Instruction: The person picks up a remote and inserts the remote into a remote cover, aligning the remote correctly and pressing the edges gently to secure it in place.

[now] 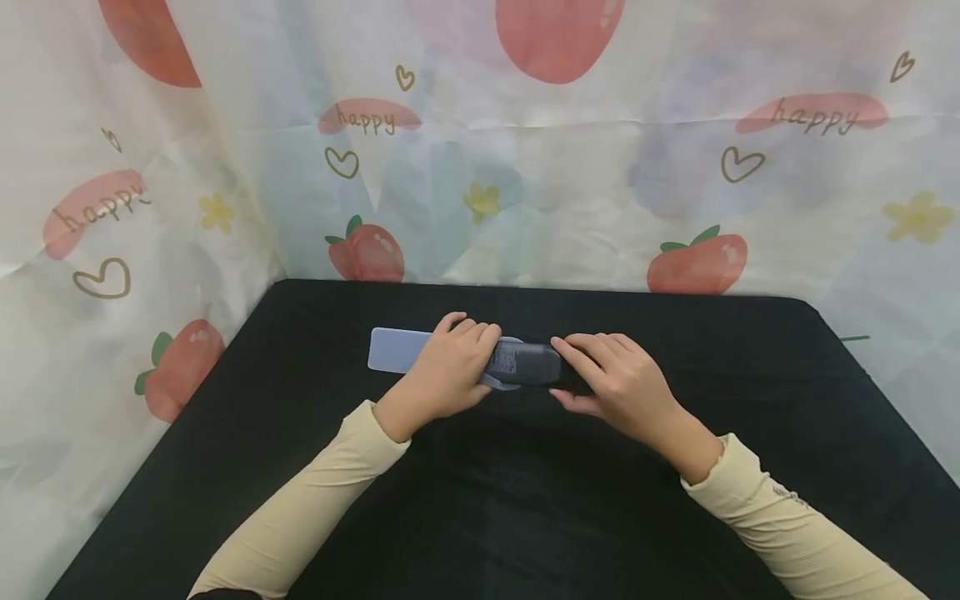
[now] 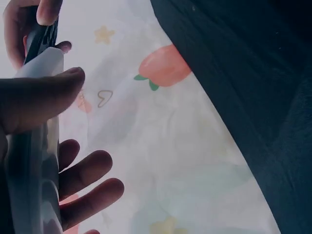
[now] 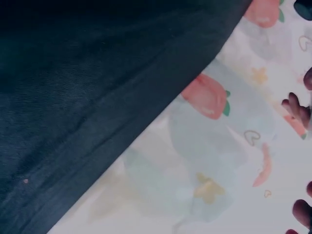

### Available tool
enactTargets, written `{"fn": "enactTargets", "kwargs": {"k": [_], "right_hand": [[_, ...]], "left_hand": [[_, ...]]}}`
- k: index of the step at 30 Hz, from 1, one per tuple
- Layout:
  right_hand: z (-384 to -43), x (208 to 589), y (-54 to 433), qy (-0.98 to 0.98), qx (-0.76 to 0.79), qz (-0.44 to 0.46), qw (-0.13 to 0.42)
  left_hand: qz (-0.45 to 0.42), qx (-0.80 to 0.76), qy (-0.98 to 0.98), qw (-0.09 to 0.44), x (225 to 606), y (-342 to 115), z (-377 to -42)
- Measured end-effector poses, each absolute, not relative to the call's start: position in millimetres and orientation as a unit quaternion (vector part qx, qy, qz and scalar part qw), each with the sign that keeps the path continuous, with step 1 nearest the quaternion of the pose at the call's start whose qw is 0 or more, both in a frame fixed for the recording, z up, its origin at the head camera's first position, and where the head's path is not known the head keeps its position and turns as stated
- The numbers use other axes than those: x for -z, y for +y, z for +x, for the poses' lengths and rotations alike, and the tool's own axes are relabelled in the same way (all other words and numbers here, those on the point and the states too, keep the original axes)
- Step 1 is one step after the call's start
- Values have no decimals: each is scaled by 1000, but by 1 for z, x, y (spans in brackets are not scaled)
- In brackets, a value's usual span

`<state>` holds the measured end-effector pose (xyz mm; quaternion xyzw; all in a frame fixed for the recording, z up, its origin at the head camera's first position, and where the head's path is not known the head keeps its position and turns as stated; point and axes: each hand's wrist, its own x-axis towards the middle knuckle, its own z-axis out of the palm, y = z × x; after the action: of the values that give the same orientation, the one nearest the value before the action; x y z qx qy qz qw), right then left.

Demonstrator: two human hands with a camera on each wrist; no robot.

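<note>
A long pale blue flat piece point(image 1: 397, 350) is joined end to end with a black body point(image 1: 528, 363) bearing small printed text; their exact kind cannot be told. My left hand point(image 1: 453, 362) grips the pale piece near where it meets the black body. At the other end, my right hand point(image 1: 618, 379) holds the black body between thumb and fingers, hiding its tip. In the left wrist view, the left thumb point(image 2: 44, 100) lies across the pale piece point(image 2: 46, 63), with fingers on its far side. Only fingertips point(image 3: 302, 210) show at the right wrist view's edge.
A black cloth point(image 1: 525, 500) covers the table under both hands. Behind it and to the left hangs a pale curtain point(image 1: 562, 183) printed with strawberries, hearts and flowers, close to the table's edges. Light sleeves cover both forearms.
</note>
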<state>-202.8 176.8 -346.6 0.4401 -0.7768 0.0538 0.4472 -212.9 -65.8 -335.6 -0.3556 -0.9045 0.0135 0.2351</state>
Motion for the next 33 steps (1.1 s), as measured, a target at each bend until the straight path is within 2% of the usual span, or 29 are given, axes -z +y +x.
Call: {"fn": "enactTargets", "kwargs": {"k": [10, 20, 33], "right_hand": [[-202, 347, 191, -822, -19, 409, 397], [-202, 351, 197, -831, -16, 407, 379], [-194, 351, 189, -826, -12, 410, 386]], "left_hand": [[-334, 6, -922, 195, 344, -71, -211], [-338, 25, -915, 219, 348, -74, -211], [-354, -4, -900, 254, 343, -62, -202]]}}
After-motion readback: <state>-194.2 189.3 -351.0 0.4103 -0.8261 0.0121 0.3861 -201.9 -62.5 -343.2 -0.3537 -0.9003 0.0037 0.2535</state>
